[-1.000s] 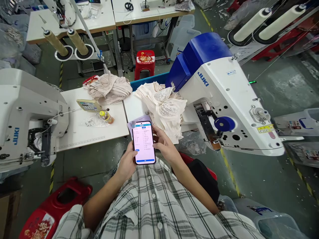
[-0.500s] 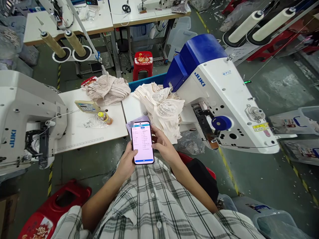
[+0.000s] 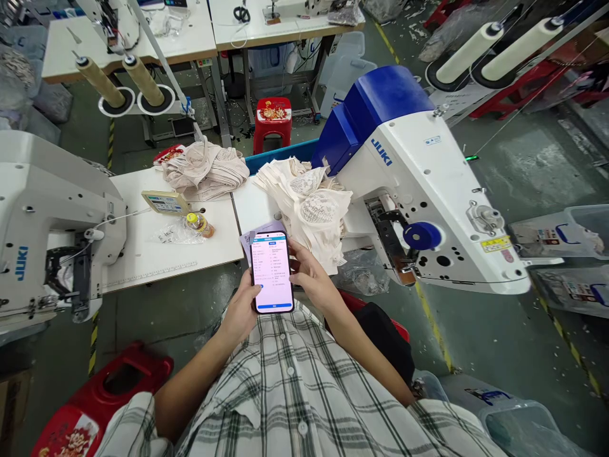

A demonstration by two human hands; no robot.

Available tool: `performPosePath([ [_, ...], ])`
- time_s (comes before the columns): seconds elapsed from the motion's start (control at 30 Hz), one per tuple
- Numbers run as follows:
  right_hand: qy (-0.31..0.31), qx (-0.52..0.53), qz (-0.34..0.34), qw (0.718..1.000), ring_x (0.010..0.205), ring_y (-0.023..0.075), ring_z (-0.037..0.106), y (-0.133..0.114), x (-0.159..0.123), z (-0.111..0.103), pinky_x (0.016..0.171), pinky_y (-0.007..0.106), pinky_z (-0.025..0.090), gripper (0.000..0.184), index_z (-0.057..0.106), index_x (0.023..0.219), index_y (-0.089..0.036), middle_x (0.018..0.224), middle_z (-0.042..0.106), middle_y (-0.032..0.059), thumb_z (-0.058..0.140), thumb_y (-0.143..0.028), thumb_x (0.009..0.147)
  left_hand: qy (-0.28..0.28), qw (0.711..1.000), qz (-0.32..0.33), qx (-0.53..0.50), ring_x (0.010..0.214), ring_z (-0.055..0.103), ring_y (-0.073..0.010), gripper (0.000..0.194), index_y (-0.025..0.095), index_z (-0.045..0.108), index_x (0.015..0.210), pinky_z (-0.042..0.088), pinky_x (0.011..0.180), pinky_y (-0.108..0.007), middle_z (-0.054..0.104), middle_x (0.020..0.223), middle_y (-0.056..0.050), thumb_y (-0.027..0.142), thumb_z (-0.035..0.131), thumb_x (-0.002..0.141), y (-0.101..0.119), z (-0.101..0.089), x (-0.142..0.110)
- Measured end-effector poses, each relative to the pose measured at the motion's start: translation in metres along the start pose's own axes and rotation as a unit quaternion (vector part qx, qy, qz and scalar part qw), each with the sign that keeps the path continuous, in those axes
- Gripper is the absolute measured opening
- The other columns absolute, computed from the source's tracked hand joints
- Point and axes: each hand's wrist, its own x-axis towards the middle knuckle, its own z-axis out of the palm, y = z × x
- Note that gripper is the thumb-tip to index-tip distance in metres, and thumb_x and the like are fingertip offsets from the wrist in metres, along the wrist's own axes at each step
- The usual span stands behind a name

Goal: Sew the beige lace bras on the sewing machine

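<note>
A smartphone (image 3: 273, 273) with a lit screen of small text is held upright in front of my body. My left hand (image 3: 243, 306) is closed on its left edge, the thumb lying over the screen's side. My right hand (image 3: 308, 274) grips the right edge, with fingers behind it and the thumb at the screen. Purplish paper slips (image 3: 267, 230) show just behind the phone's top. Beyond them, a pile of cream bra pieces (image 3: 304, 203) with lace cups lies on the table, partly under the right-hand machine's side.
White sewing machines stand at left (image 3: 52, 222) and right (image 3: 428, 190). On the white table (image 3: 181, 260) are a beige fabric stack (image 3: 204, 171), a small control panel (image 3: 165, 203) and a yellow-capped bottle (image 3: 200, 225). Red stools (image 3: 273, 124) and plastic bins (image 3: 504, 406) stand around.
The text on the phone screen looks slightly different, with a small blue mark now near my left thumb. Both hands keep their hold; the view has shifted very slightly.
</note>
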Motion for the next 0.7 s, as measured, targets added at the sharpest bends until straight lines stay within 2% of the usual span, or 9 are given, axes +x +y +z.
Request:
performPosePath([
  [0.3, 0.002, 0.000, -0.001, 1.000, 0.125, 0.0248, 0.052, 0.002, 0.001, -0.001, 0.092, 0.039, 0.052, 0.075, 0.043, 0.144, -0.033, 0.149, 0.046, 0.0034, 0.058, -0.013, 0.073, -0.018, 1.000, 0.002, -0.016, 0.125, 0.056, -0.0274, 0.049, 0.024, 0.051, 0.135, 0.048, 0.101, -0.040, 0.064, 0.134, -0.006, 0.024, 0.058, 0.086, -0.001, -0.003, 0.002],
  [0.5, 0.010, 0.002, 0.004, 1.000, 0.119, 0.0243, 0.055, -0.004, 0.004, 0.001, 0.094, 0.041, 0.051, 0.074, 0.043, 0.143, -0.031, 0.146, 0.049, 0.0049, 0.058, -0.015, 0.072, -0.087, 0.995, -0.018, -0.033, 0.125, 0.057, -0.0293, 0.074, 0.029, 0.045, 0.141, 0.051, 0.091, -0.037, 0.060, 0.140, -0.005, 0.012, 0.067, 0.073, 0.000, -0.010, 0.002],
  [0.6, 0.002, 0.007, 0.001, 1.000, 0.115, 0.0229, 0.056, -0.006, 0.003, 0.001, 0.093, 0.039, 0.051, 0.073, 0.044, 0.143, -0.032, 0.144, 0.050, 0.0043, 0.058, -0.016, 0.073, -0.086, 0.995, -0.017, -0.040, 0.124, 0.057, -0.0299, 0.075, 0.029, 0.046, 0.142, 0.051, 0.093, -0.039, 0.061, 0.138, -0.005, 0.013, 0.068, 0.072, -0.001, -0.012, 0.001],
  [0.7, -0.009, 0.005, 0.000, 1.000, 0.114, 0.0222, 0.057, 0.006, 0.005, -0.006, 0.090, 0.037, 0.052, 0.072, 0.043, 0.145, -0.032, 0.144, 0.050, 0.0043, 0.060, -0.019, 0.077, -0.067, 0.996, -0.022, -0.046, 0.123, 0.058, -0.0296, 0.070, 0.028, 0.047, 0.141, 0.049, 0.098, -0.042, 0.062, 0.137, -0.006, 0.019, 0.069, 0.076, -0.004, -0.017, 0.005],
])
